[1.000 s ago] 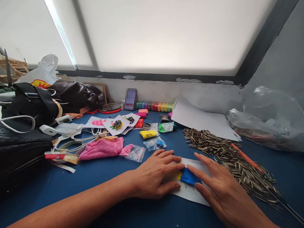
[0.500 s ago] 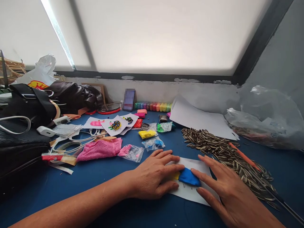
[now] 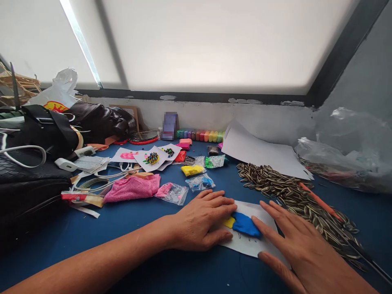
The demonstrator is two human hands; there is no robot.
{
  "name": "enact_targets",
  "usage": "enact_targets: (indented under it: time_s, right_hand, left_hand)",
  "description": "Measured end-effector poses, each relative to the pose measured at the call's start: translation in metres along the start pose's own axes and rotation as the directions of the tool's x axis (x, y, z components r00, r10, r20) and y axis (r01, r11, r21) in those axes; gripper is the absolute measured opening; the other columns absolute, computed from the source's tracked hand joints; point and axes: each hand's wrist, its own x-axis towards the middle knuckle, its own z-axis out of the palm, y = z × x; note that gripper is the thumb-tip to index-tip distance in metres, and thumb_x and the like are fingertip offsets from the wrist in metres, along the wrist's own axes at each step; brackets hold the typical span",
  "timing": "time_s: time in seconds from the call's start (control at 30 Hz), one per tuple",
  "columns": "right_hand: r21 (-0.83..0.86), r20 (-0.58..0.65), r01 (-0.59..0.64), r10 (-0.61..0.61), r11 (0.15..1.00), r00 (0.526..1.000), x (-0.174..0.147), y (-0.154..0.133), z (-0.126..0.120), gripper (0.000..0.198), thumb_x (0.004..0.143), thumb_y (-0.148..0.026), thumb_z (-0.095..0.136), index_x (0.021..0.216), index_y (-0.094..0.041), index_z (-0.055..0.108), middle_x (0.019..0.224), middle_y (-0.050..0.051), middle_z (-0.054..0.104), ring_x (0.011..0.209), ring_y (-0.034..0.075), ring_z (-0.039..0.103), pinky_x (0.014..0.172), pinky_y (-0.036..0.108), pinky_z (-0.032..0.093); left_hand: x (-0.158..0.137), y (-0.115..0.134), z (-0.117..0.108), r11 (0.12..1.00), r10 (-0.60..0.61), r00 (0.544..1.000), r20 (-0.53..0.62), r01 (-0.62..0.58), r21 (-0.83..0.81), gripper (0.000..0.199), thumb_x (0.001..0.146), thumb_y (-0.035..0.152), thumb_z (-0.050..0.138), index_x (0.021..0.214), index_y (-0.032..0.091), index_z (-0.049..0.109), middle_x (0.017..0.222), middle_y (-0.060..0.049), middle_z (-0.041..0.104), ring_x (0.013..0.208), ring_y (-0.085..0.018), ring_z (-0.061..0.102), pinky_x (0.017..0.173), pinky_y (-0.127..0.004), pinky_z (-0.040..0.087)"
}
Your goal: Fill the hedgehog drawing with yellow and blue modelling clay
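Lower centre of frame: blue clay (image 3: 246, 224) is pressed flat on a white paper card (image 3: 249, 245), yellow clay (image 3: 228, 222) apparently touching its left edge. Left hand (image 3: 200, 222) and right hand (image 3: 295, 249) are laid flat, fingers spread, fingertips against the blue clay. Sunflower seeds (image 3: 294, 196) are heaped at right.

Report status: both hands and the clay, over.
Left hand flat on white paper, fingertips at blue clay. Right hand open, fingertips touching its other side. Yellow clay adjoins. Sunflower seeds piled right, apart.
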Motion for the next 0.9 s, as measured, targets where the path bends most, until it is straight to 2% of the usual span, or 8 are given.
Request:
enact_targets:
  time_s: [0.2,0.27,0.33,0.43,0.53,0.7,0.73,0.9]
  right_hand:
    - [-0.080,-0.029,0.112,-0.115,0.990,0.993,0.003,-0.002,-0.004,0.052,0.089,-0.055,0.053,0.123,-0.019,0.068,0.122,0.019,0.069,0.107,0.038,0.069,0.072,0.050,0.059]
    - [-0.054,-0.033,0.122,-0.124,0.991,0.992,0.000,-0.001,-0.003,0.062,0.087,-0.057,0.056,0.134,-0.018,0.060,0.124,0.019,0.068,0.107,0.039,0.068,0.073,0.050,0.057]
    - [-0.017,-0.035,0.112,-0.113,0.994,0.993,-0.006,0.001,0.000,0.078,0.084,-0.060,0.058,0.148,-0.017,0.044,0.130,0.019,0.065,0.110,0.039,0.066,0.076,0.050,0.055]
    - [0.024,-0.068,0.081,-0.080,0.996,0.995,-0.019,0.002,0.008,0.091,0.081,-0.068,0.056,0.156,-0.023,0.031,0.142,0.015,0.056,0.118,0.042,0.060,0.082,0.055,0.051]
    - [0.025,-0.085,0.127,-0.125,0.992,0.989,-0.026,0.002,0.013,0.091,0.081,-0.070,0.053,0.155,-0.022,0.033,0.148,0.015,0.049,0.123,0.042,0.057,0.085,0.055,0.048]
    - [0.043,-0.012,0.123,-0.123,0.991,0.992,-0.022,0.002,0.007,0.082,0.081,-0.066,0.059,0.151,-0.027,0.040,0.145,0.012,0.054,0.119,0.040,0.060,0.086,0.052,0.048]
    - [0.040,-0.076,0.120,-0.117,0.992,0.990,-0.022,0.002,0.005,0.083,0.081,-0.068,0.057,0.151,-0.027,0.041,0.145,0.013,0.053,0.118,0.041,0.060,0.085,0.053,0.048]
    - [-0.020,-0.078,0.142,-0.143,0.990,0.987,-0.021,0.001,0.007,0.083,0.081,-0.066,0.054,0.151,-0.021,0.041,0.150,0.017,0.047,0.124,0.041,0.056,0.086,0.052,0.048]
  left_hand:
    - [0.000,0.001,0.000,1.000,-0.004,1.000,-0.003,0.004,0.004,0.054,0.093,0.043,0.056,0.142,0.023,0.046,0.147,-0.008,0.049,0.143,-0.032,0.034,0.120,-0.051,0.022]
    - [0.000,0.001,0.000,1.000,-0.008,1.000,0.000,0.008,0.004,0.053,0.093,0.043,0.056,0.141,0.023,0.047,0.147,-0.008,0.049,0.143,-0.032,0.035,0.120,-0.050,0.023]
    - [0.000,0.001,-0.001,1.000,-0.007,1.000,0.004,0.007,0.007,0.053,0.094,0.043,0.056,0.141,0.022,0.048,0.147,-0.008,0.049,0.143,-0.032,0.034,0.120,-0.050,0.023]
    - [0.000,0.002,-0.002,1.000,-0.006,1.000,0.009,0.006,0.013,0.053,0.094,0.043,0.056,0.141,0.021,0.047,0.147,-0.009,0.049,0.143,-0.031,0.035,0.120,-0.050,0.022]
    - [0.000,0.002,-0.002,1.000,-0.004,1.000,0.014,0.004,0.011,0.053,0.094,0.044,0.055,0.142,0.022,0.047,0.147,-0.009,0.049,0.143,-0.031,0.035,0.120,-0.049,0.021]
    - [0.000,0.002,-0.002,1.000,-0.004,1.000,0.013,0.004,0.015,0.053,0.094,0.043,0.056,0.141,0.021,0.047,0.148,-0.008,0.048,0.143,-0.031,0.034,0.120,-0.049,0.022]
    - [0.001,0.002,-0.003,1.000,-0.005,1.000,0.014,0.005,0.016,0.053,0.094,0.043,0.056,0.141,0.021,0.048,0.148,-0.008,0.048,0.143,-0.031,0.034,0.120,-0.049,0.022]
    - [0.001,0.001,-0.003,1.000,-0.002,1.000,0.028,0.001,0.017,0.053,0.094,0.043,0.056,0.141,0.020,0.047,0.148,-0.007,0.048,0.143,-0.030,0.033,0.120,-0.049,0.022]
